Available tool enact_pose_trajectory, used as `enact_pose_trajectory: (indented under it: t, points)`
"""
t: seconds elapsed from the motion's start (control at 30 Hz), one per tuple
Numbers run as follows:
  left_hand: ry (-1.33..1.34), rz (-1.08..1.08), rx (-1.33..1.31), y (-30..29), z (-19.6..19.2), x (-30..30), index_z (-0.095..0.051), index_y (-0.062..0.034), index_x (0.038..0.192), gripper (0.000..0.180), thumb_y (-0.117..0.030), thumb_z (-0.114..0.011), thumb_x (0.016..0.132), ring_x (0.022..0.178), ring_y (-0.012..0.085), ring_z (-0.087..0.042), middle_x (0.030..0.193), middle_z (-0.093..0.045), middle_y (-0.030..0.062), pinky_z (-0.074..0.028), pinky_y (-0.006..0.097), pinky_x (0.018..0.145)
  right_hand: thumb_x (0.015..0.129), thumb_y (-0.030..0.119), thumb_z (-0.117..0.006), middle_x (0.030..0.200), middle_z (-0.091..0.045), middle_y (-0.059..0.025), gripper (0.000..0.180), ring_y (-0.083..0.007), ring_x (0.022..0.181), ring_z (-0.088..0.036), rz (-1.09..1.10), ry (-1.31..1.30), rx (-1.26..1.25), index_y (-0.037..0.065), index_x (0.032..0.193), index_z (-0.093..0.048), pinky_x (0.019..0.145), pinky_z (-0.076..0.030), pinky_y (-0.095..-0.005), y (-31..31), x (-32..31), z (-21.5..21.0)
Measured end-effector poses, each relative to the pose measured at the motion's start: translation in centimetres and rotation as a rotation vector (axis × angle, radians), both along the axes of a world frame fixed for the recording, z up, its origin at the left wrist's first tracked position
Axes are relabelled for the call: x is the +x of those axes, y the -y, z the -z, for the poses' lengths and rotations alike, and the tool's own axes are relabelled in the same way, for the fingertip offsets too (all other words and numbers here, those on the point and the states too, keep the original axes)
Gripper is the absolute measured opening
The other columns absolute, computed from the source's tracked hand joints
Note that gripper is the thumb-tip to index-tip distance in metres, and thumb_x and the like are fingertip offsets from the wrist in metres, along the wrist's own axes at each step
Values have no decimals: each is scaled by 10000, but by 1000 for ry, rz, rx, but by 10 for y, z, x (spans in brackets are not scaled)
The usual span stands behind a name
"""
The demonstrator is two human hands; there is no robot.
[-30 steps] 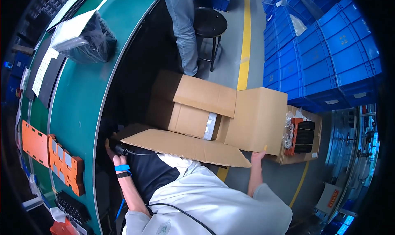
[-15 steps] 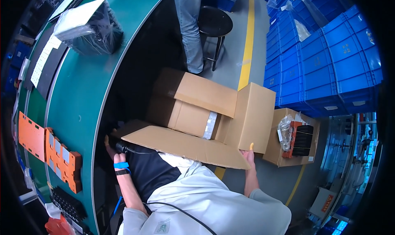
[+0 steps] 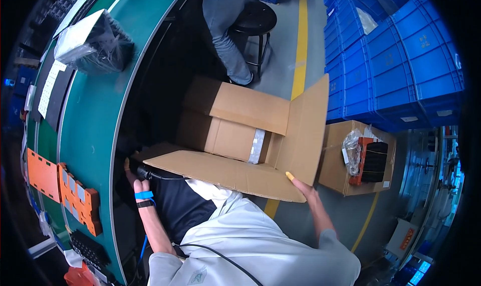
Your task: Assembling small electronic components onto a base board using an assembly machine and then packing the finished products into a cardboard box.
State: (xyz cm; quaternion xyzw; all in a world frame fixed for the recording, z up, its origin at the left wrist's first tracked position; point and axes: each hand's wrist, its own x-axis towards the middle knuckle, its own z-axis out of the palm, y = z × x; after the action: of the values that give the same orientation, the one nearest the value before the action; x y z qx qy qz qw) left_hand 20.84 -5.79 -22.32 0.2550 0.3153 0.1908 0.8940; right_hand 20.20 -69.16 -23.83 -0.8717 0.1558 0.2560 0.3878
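Note:
A large open cardboard box (image 3: 235, 138) lies in front of me, its near flap (image 3: 225, 173) folded out toward my body and its right flap (image 3: 306, 125) standing up. At the corner between these flaps, my right hand (image 3: 302, 187) grips the box, the yellow-covered thumb on the near flap's inner face and the other fingers hidden behind the cardboard. In deep shadow by the box's left end is my left hand (image 3: 133, 176), a yellow cover on one finger. Whether it touches the box cannot be made out. Clear tape (image 3: 257, 145) crosses the box's inside.
Along the left runs a green workbench (image 3: 92, 120) with orange plates (image 3: 80, 201) and a plastic-wrapped block (image 3: 97, 45). Another person's leg (image 3: 223, 40) and a black stool (image 3: 255, 19) are ahead. Stacked blue crates (image 3: 391, 65) and a second carton (image 3: 338, 160) stand right.
The right flap has swung outward and upright, widening the box's opening. My right hand has moved up and inward, its thumb now over the near flap. The other person's leg has shifted.

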Motion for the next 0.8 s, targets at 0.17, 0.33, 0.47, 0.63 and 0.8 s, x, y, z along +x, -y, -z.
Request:
enact_pose_trajectory:
  t: [0.17,0.33,0.47,0.63,0.8]
  points:
    - [2,53,12,4,-6,3,-646,-28,1185,400,-349,-629,947,1127,257,-626,1207,-678,119,-460,400,1046,629,555,-847,1540,-155,-348,1262,-493,1416,-234,-511,308,-137,-70,1504,-186,1165,-307,-458,-22,45,-53]
    - [-17,2,8,-2,3,-5,-652,-28,1174,387,-342,-621,950,1114,261,-629,1192,-681,123,-465,409,1039,745,667,-706,1593,-111,-276,1217,-407,1491,-112,-894,523,-156,-100,1505,-143,1230,-173,-450,-60,78,-65]
    - [-3,-7,12,8,-8,-6,-651,-22,1174,392,-341,-620,949,1115,265,-627,1190,-681,123,-465,410,1040,893,481,-631,1372,-460,-225,672,-394,1272,-440,-939,575,-141,-25,1321,-522,1087,-368,-456,-100,126,-18]
    - [19,-9,2,5,-3,-10,-655,-17,1150,380,-331,-640,936,1092,266,-639,1170,-686,123,-478,406,1028,911,376,-620,1047,-616,-182,421,-350,1050,-569,-1028,663,-212,-11,1066,-676,934,-463,-438,-152,215,52]
    - [-15,-65,-1,14,-14,-8,-665,-25,1117,325,-291,-648,932,1050,260,-653,1119,-705,105,-497,396,994,857,314,-678,1062,-696,-188,348,-331,1073,-645,-997,210,-435,21,1039,-721,892,-524,-445,-207,263,145]
